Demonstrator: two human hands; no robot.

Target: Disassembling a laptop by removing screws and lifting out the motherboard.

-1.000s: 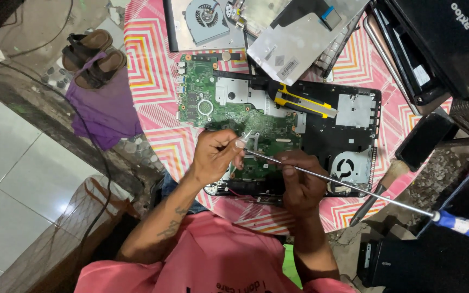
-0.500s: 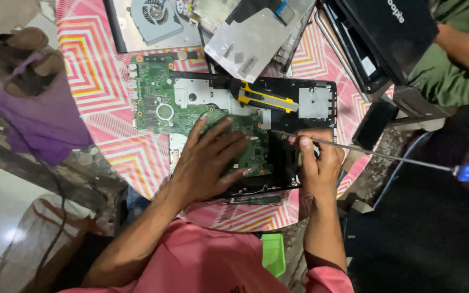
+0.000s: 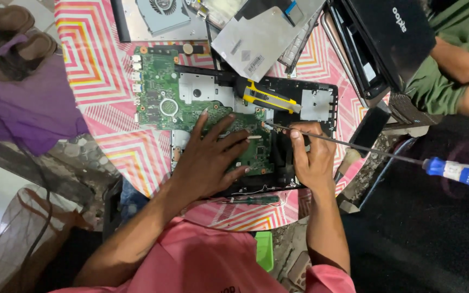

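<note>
We see green motherboard [image 3: 161, 92] | black laptop base [image 3: 321, 103] with silver-grey plates | yellow-and-black utility knife [image 3: 267, 97] | screwdriver [image 3: 408, 160], steel shaft, blue-and-white handle | tablecloth [image 3: 96, 49], pink, orange and white concentric zigzags | our pink shirt [image 3: 202, 260] | purple cloth [image 3: 33, 108] | brown sandals [image 3: 12, 32]

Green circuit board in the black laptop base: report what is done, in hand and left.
Done: the grey cover panel and the fan plate lie apart on the striped pink tablecloth. In hand: the left hand lies flat on the green circuit board; the right hand holds the long blue-handled screwdriver at it. Left: the board sits in the black laptop base.
</note>
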